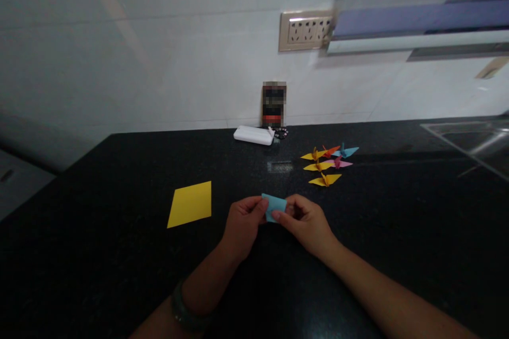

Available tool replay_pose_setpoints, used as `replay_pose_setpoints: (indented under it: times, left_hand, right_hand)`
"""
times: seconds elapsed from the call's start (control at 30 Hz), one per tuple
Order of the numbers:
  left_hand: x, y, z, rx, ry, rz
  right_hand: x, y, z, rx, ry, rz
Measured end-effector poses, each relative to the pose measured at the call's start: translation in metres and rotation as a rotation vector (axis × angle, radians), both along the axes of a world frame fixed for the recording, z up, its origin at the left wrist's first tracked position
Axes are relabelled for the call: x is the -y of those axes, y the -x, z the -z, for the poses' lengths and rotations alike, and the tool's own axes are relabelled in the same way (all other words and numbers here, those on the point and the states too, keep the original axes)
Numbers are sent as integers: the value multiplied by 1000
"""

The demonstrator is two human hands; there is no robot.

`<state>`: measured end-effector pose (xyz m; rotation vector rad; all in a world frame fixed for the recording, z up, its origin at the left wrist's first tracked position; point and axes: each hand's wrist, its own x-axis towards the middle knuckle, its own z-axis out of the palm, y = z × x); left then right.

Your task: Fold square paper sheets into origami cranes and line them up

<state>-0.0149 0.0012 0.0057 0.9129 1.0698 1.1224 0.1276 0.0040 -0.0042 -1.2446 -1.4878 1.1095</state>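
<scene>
Between both hands, over the black countertop, is a small folded piece of light blue paper [275, 205]. My left hand [247, 218] pinches its left edge, thumb on top. On the other side my right hand [309, 217] grips the lower right part, its thumb lying across the front; the fingers behind the paper are mostly hidden. A flat yellow paper sheet [191, 203] lies to the left of my left hand. Beyond my right hand, several folded paper cranes [326, 180] in yellow, orange, pink and blue sit grouped together.
A white power bank [253, 135] with a beaded strap lies near the wall, in front of a dark, blurred-out upright object [274, 105]. A socket panel [306, 30] is on the wall. At the right is a sink edge [461, 140] in the black countertop [119, 265].
</scene>
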Motion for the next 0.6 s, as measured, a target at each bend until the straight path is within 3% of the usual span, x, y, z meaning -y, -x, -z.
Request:
replay_pose_setpoints:
  times: [0.27, 0.6]
  left_hand:
    - [2, -3, -9, -91, 69, 58]
    - [0, -3, -4, 57, 127, 45]
  right_hand:
    - [-2, -5, 1, 106, -370, 79]
    - [-2, -9, -4, 358, -723, -76]
